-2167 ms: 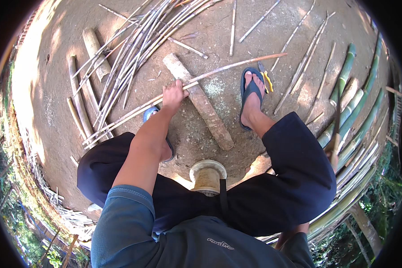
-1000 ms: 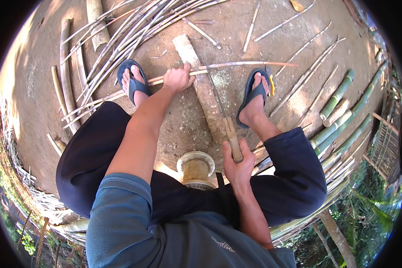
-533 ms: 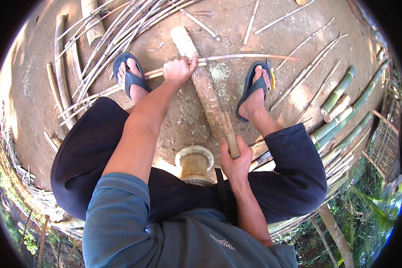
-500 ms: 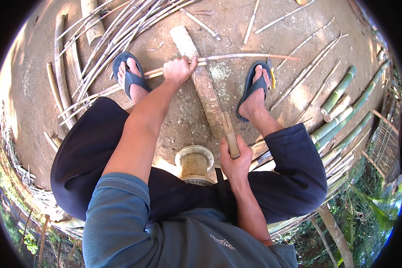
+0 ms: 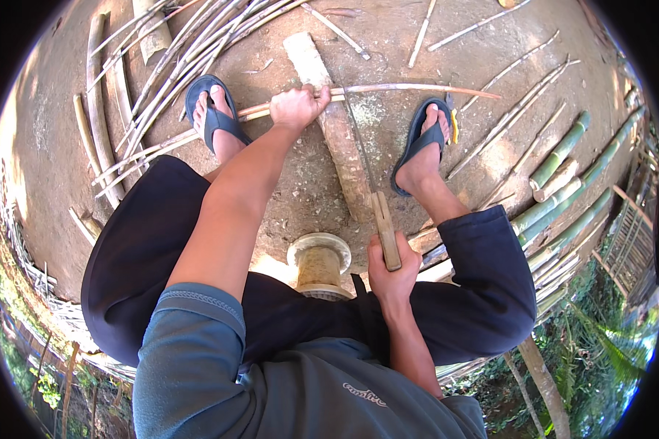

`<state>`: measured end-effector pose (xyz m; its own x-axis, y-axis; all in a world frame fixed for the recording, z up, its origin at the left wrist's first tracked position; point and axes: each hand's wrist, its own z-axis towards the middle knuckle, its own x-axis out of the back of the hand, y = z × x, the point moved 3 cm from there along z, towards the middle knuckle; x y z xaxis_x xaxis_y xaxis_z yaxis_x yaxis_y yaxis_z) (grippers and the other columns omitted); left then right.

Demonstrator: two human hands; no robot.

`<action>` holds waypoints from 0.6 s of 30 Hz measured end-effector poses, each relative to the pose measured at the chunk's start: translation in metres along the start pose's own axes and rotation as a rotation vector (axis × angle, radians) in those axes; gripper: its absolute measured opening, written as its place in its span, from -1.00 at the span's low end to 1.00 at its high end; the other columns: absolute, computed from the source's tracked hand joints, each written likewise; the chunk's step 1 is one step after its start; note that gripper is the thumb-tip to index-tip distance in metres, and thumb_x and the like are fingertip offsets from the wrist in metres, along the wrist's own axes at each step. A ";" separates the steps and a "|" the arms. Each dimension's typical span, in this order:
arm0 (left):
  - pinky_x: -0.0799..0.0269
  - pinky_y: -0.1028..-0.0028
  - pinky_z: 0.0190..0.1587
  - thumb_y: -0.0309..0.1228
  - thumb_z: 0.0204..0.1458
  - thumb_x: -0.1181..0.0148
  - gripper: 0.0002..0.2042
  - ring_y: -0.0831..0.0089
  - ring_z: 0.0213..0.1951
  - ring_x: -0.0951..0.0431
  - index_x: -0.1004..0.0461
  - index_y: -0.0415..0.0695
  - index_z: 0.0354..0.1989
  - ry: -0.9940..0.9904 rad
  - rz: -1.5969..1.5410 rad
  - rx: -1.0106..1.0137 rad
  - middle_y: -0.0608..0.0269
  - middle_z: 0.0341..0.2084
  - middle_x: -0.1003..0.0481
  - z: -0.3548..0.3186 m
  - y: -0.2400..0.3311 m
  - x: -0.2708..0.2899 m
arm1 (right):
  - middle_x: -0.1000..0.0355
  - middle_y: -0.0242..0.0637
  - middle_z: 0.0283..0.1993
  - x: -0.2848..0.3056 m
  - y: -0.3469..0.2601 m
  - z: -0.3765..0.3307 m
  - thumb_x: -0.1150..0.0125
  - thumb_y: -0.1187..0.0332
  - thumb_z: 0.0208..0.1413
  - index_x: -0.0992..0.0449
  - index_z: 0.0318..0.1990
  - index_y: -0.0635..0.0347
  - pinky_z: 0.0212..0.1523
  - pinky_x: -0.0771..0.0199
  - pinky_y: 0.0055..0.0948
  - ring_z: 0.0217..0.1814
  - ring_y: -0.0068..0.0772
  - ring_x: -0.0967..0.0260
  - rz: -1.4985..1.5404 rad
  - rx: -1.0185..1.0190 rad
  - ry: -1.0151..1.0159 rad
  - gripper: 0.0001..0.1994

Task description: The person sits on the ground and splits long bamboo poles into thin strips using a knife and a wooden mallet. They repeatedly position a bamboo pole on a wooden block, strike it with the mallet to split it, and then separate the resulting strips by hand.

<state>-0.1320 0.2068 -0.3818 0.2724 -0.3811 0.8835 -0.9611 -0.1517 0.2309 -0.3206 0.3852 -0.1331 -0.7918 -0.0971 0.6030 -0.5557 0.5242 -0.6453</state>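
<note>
My left hand (image 5: pixel 294 108) is closed round two thin canes (image 5: pixel 410 87), pressing them across the far part of a pale log (image 5: pixel 342 150) on the ground. One cane reaches far to the right and bends slightly; the other ends near the log. In my right hand (image 5: pixel 395 269) is the wooden handle of a long, thin blade (image 5: pixel 362 148), seen edge-on, so I cannot tell saw from machete. It slants forward over the log's right side, its far end at the canes. My sandalled feet stand either side of the log.
A pile of long sticks (image 5: pixel 190 62) lies at the far left. Green bamboo poles (image 5: pixel 560 150) and loose sticks lie on the right. Near my right foot is a yellow-handled tool (image 5: pixel 455 126). A pale spool-shaped piece (image 5: pixel 319 265) stands between my legs.
My right hand and the blade's handle have shifted slightly nearer to me and to the right. My left hand still holds the canes on the log; the view has moved a little.
</note>
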 end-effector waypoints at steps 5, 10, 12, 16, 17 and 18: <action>-0.51 0.24 -0.47 0.22 0.14 0.24 -0.39 0.21 -0.55 -0.64 -0.62 0.00 -0.44 0.037 0.010 -0.004 0.12 -0.62 -0.59 0.001 0.002 0.002 | -0.36 -0.16 -0.69 -0.007 0.010 0.010 -0.23 0.49 -0.01 -0.47 -0.46 0.29 -0.59 -0.33 -0.41 -0.68 -0.42 -0.40 0.021 0.025 -0.008 -0.92; -0.51 0.24 -0.47 0.22 0.13 0.24 -0.40 0.21 -0.55 -0.64 -0.63 0.01 -0.43 0.000 -0.022 0.002 0.11 -0.62 -0.59 0.001 -0.001 0.001 | -0.38 -0.17 -0.67 -0.005 0.012 0.000 -0.24 0.50 -0.01 -0.49 -0.45 0.29 -0.57 -0.34 -0.44 -0.67 -0.43 -0.40 0.021 -0.003 0.007 -0.93; -0.52 0.24 -0.46 0.22 0.13 0.24 -0.40 0.21 -0.54 -0.64 -0.63 0.01 -0.42 0.017 -0.013 0.009 0.11 -0.62 -0.59 -0.001 0.000 0.002 | -0.39 -0.18 -0.67 -0.004 0.016 -0.004 -0.24 0.50 -0.01 -0.49 -0.45 0.29 -0.57 -0.35 -0.45 -0.67 -0.44 -0.40 0.014 -0.002 0.009 -0.93; -0.53 0.24 -0.44 0.24 0.12 0.22 -0.40 0.21 -0.54 -0.65 -0.63 0.03 -0.43 0.023 0.002 0.017 0.11 -0.62 -0.59 0.002 0.000 -0.005 | -0.38 -0.19 -0.68 -0.019 0.026 0.013 -0.24 0.51 -0.02 -0.49 -0.46 0.29 -0.57 -0.35 -0.45 -0.66 -0.48 -0.39 0.032 0.025 0.022 -0.94; -0.51 0.24 -0.50 0.23 0.14 0.25 -0.41 0.17 -0.56 -0.63 -0.61 0.04 -0.42 -0.026 0.007 0.028 0.09 -0.63 -0.59 0.006 -0.002 -0.004 | -0.37 -0.20 -0.68 -0.024 0.026 0.019 -0.24 0.51 -0.03 -0.49 -0.46 0.29 -0.57 -0.35 -0.45 -0.66 -0.50 -0.39 0.040 0.029 0.018 -0.94; -0.51 0.24 -0.51 0.22 0.15 0.25 -0.41 0.17 -0.56 -0.63 -0.61 0.04 -0.42 -0.009 0.002 0.012 0.10 -0.62 -0.59 0.005 -0.003 -0.005 | -0.37 -0.20 -0.68 -0.025 0.027 0.016 -0.24 0.52 -0.03 -0.49 -0.46 0.29 -0.57 -0.35 -0.45 -0.67 -0.50 -0.39 0.033 0.038 0.025 -0.94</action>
<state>-0.1307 0.2045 -0.3894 0.2707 -0.3893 0.8805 -0.9611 -0.1621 0.2238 -0.3202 0.3878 -0.1729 -0.8037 -0.0589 0.5921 -0.5389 0.4940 -0.6823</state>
